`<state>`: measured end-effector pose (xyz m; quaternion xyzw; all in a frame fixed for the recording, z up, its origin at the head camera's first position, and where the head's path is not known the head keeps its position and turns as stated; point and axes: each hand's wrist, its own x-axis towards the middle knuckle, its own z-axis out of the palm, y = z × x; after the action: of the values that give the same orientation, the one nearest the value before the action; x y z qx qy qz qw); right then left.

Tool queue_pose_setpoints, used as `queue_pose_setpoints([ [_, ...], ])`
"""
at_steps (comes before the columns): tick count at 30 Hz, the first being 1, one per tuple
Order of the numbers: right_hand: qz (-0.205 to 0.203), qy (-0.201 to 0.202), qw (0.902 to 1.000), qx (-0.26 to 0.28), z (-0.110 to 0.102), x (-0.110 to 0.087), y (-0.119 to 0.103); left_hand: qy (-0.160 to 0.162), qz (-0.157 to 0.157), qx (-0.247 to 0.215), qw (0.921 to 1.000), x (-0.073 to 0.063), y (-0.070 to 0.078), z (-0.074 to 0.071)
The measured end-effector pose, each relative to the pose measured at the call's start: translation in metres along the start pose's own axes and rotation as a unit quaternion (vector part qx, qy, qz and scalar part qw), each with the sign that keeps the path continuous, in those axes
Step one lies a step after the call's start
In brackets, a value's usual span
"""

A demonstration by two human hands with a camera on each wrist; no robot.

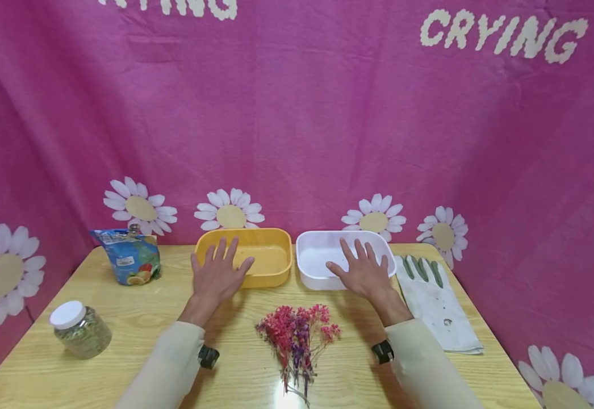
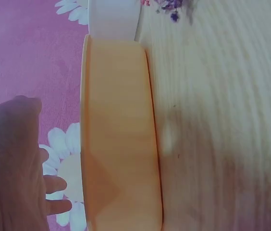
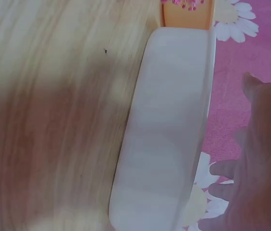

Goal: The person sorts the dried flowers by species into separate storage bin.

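Hands point(image 1: 217, 278) point(image 1: 365, 276) spread near basins point(image 1: 268, 279) point(image 1: 322, 282), long axes left-to-right

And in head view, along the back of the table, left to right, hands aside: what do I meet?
Blue bag → yellow-orange tub → white tub → white cloth with three slim green pieces on it.

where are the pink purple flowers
In the head view, the flowers lie on the table at lower centre, between the left sleeve and right sleeve, nearer than the yellow tub and white tub.
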<state>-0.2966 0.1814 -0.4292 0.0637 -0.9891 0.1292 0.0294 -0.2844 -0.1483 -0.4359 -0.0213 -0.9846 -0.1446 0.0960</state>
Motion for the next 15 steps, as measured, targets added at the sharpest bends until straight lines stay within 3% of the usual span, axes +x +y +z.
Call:
queue_pose_setpoints([
  [15, -0.025, 0.052, 0.9983, -0.007, 0.005, -0.03, 0.001, 0.057, 0.008, -0.02, 0.9981, -0.019, -0.008, 0.004],
])
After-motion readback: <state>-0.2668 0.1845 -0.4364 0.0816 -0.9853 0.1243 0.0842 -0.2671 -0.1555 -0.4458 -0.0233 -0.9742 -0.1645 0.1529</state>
